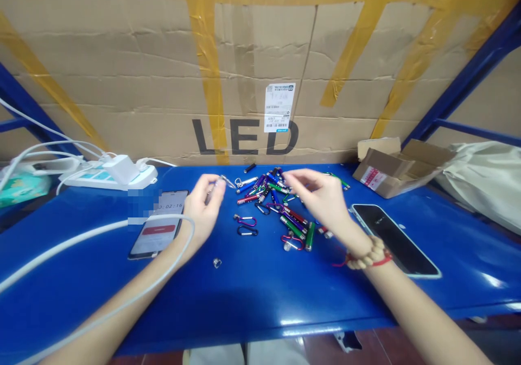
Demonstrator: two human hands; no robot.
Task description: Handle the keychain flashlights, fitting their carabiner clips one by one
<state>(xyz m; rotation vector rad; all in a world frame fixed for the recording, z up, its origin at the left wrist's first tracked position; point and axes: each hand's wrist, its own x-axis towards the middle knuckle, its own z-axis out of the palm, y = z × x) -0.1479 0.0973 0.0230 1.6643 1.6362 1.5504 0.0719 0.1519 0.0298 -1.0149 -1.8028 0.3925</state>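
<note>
My left hand is closed round a small keychain flashlight, whose metal tip pokes out towards the right. My right hand hovers over a heap of small coloured keychain flashlights on the blue shelf, fingers curled in a pinch at the heap's top; what they hold is too small to make out. Loose carabiner clips lie just left of the heap. A small metal ring piece sits alone nearer to me. A bead bracelet with red cord is on my right wrist.
A phone showing a timer lies at the left, a dark phone at the right. White power strip with charger and cables are at back left. An open small carton and a cloth bag stand right. A big LED carton forms the back.
</note>
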